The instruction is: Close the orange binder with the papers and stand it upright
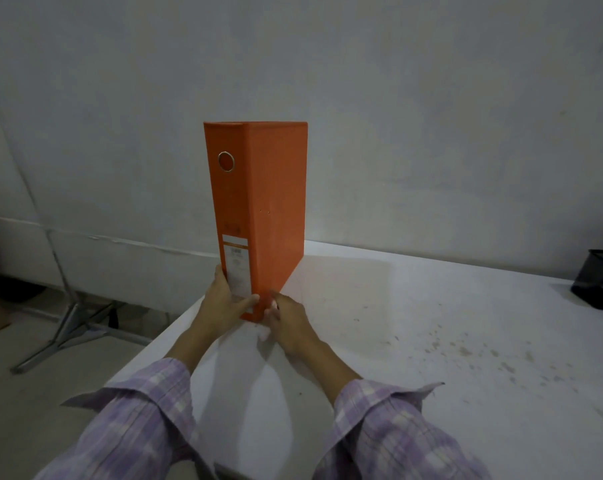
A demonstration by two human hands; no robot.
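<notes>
The orange binder (272,202) stands upright and closed on the white table (414,341), near its left edge, spine facing me with a metal ring hole near the top and a white label low down. No papers show from outside. My left hand (222,303) wraps the bottom of the spine from the left, thumb across the label. My right hand (288,320) presses against the bottom right corner of the spine, fingers touching the cover.
A black mesh container (601,282) sits at the table's far right edge. A metal stand with splayed legs (75,323) is on the floor to the left. The wall is close behind the binder. Dark specks mark the tabletop on the right.
</notes>
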